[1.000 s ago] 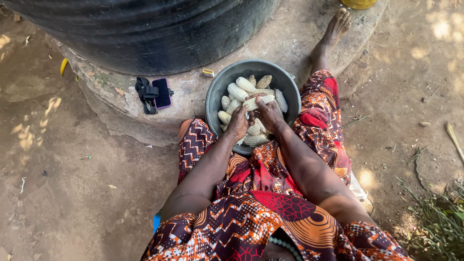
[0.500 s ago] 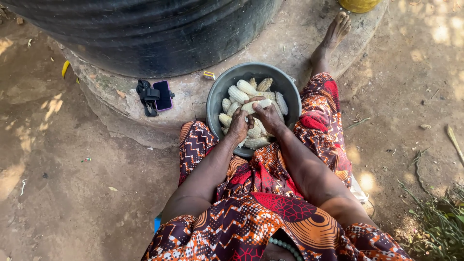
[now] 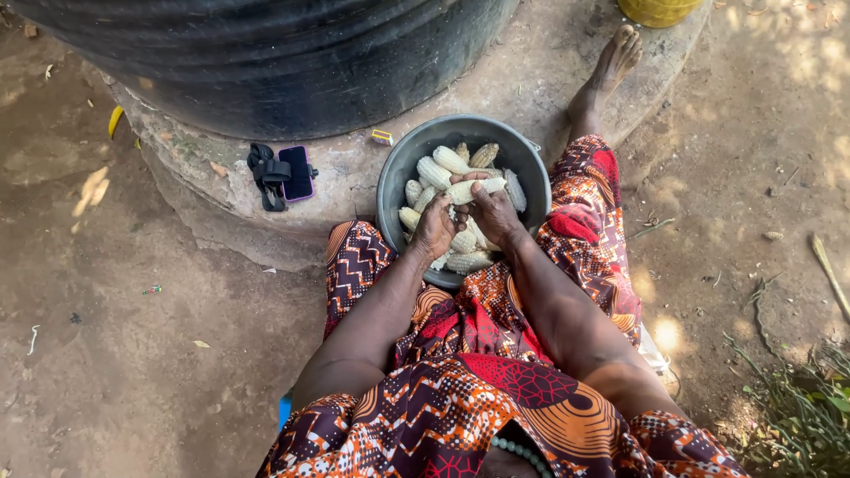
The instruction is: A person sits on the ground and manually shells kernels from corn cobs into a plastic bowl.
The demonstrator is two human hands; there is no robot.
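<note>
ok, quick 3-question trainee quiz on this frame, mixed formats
1. True or false: both hands grip one corn cob over the basin.
2. What lies on the concrete ledge left of the basin? A) a spoon B) a phone beside a black strap C) a knife
3. Fill in: the large object behind the basin is a black ____.

Key
1. True. The left hand and right hand hold the same cob above the grey basin, which holds more cobs.
2. B. The phone lies next to the strap.
3. Tank.
</note>
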